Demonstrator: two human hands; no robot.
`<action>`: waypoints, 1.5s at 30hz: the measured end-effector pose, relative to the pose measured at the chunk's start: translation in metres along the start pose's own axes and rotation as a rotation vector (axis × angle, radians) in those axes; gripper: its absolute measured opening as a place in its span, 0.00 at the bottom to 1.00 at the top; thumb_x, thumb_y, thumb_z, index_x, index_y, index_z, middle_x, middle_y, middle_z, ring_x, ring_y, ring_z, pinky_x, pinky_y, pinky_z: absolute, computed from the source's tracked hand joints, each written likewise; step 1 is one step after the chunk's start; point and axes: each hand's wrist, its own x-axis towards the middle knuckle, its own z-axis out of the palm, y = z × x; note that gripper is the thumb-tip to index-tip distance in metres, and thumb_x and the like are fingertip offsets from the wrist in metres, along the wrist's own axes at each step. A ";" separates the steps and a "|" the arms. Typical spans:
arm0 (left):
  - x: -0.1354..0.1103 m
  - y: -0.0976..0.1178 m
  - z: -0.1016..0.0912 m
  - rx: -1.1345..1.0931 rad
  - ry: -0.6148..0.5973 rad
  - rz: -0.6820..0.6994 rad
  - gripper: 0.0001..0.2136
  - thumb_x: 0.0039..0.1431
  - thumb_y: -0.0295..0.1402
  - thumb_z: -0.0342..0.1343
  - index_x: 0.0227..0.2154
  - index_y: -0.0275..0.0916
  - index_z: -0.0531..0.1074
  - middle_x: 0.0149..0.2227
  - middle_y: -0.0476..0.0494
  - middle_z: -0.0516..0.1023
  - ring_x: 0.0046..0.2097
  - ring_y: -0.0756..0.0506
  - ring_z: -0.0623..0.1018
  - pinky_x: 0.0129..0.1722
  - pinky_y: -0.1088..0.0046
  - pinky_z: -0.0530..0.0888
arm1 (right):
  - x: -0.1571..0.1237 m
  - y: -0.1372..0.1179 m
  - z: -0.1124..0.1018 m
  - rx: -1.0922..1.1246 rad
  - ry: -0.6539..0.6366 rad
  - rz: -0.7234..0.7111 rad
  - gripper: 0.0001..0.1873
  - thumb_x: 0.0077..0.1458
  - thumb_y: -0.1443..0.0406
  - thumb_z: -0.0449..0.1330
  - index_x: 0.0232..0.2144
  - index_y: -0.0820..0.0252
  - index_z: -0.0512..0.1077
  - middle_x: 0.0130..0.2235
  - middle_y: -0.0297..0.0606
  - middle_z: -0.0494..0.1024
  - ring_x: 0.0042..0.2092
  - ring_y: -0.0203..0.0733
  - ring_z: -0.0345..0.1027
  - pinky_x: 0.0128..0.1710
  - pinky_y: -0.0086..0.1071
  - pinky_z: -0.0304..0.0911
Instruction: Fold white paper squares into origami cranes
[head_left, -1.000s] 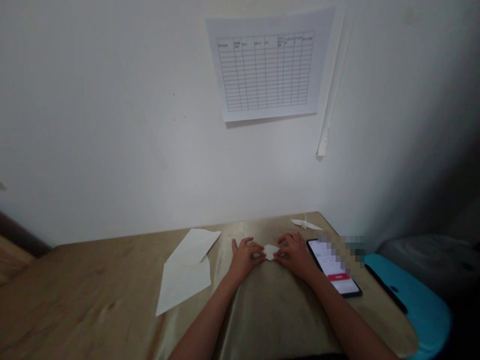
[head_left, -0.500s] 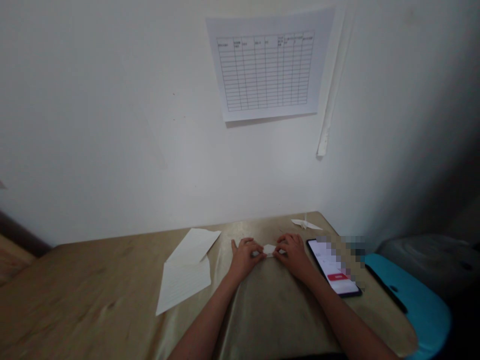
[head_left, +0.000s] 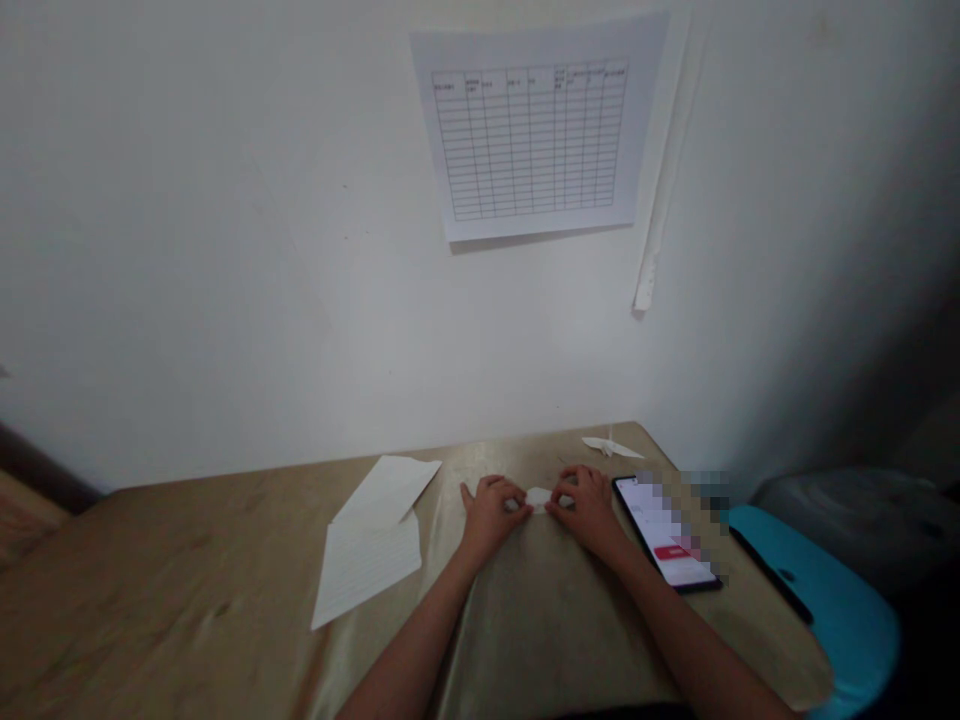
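A small folded piece of white paper (head_left: 538, 499) lies on the table between my two hands. My left hand (head_left: 495, 508) pinches its left end between thumb and fingertips. At the opposite end, the thumb and index finger of my right hand (head_left: 583, 503) close on the paper. Fingers cover both of its ends, so only the middle shows. Beyond my right hand, near the wall, rests a narrow folded paper shape (head_left: 612, 448) with pointed ends.
Sheets of lined white paper (head_left: 371, 565) lie left of my left arm. A phone (head_left: 660, 540) with a lit screen is right of my right hand. Past the right edge of the table (head_left: 225, 600) is a turquoise chair back (head_left: 825, 610). A printed table sheet (head_left: 532, 140) hangs on the wall.
Both hands stay at the paper with almost no movement. The fingers of my right hand have shifted slightly, and the whole view has moved a touch.
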 end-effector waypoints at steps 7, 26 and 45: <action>-0.001 -0.002 0.003 -0.007 0.018 -0.005 0.02 0.57 0.38 0.63 0.31 0.51 0.80 0.46 0.50 0.82 0.60 0.36 0.69 0.62 0.28 0.35 | 0.000 0.003 0.002 0.014 0.013 -0.007 0.02 0.50 0.60 0.69 0.29 0.48 0.80 0.49 0.40 0.73 0.55 0.53 0.60 0.57 0.51 0.51; 0.002 0.003 0.004 0.011 0.001 -0.034 0.02 0.55 0.36 0.64 0.28 0.48 0.79 0.47 0.51 0.81 0.59 0.37 0.68 0.60 0.27 0.35 | -0.001 -0.013 -0.006 -0.024 -0.004 0.030 0.01 0.51 0.62 0.67 0.28 0.50 0.80 0.52 0.41 0.72 0.58 0.55 0.55 0.59 0.52 0.48; -0.002 0.007 0.004 0.053 -0.002 -0.057 0.03 0.56 0.36 0.64 0.34 0.50 0.78 0.49 0.53 0.79 0.60 0.38 0.67 0.62 0.28 0.35 | -0.001 -0.023 -0.011 -0.070 -0.104 0.122 0.03 0.53 0.60 0.65 0.32 0.49 0.79 0.52 0.37 0.73 0.60 0.52 0.54 0.60 0.49 0.45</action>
